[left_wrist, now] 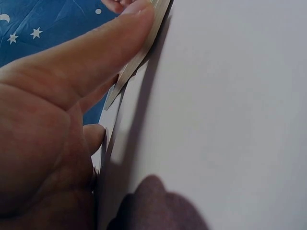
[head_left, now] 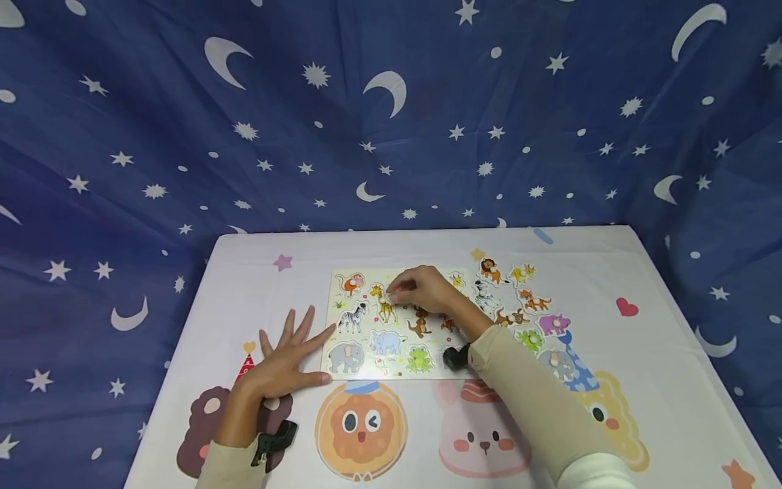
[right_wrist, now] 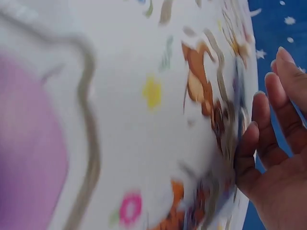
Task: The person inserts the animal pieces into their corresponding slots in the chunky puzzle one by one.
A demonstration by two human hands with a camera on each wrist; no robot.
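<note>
A white wooden puzzle board (head_left: 366,372) with printed animals lies on the table. My left hand (head_left: 284,363) spreads its fingers along the board's left edge. In the left wrist view the thumb (left_wrist: 110,45) presses against the board's thin side (left_wrist: 127,72). Over the board's upper middle hovers my right hand (head_left: 421,288), fingertips close beside the giraffe piece (head_left: 381,307). The right wrist view shows the fingers (right_wrist: 263,115) loosely bent with nothing visible between them. A monkey piece (head_left: 351,284) with a small knob sits at the board's upper left.
Loose animal pieces lie right of the board, among them a lion (head_left: 491,270), a tiger (head_left: 534,301), a purple hippo (head_left: 554,324) and an elephant (head_left: 557,365). The white tablecloth (head_left: 672,380) carries cartoon prints. A blue star-patterned curtain (head_left: 427,176) hangs behind.
</note>
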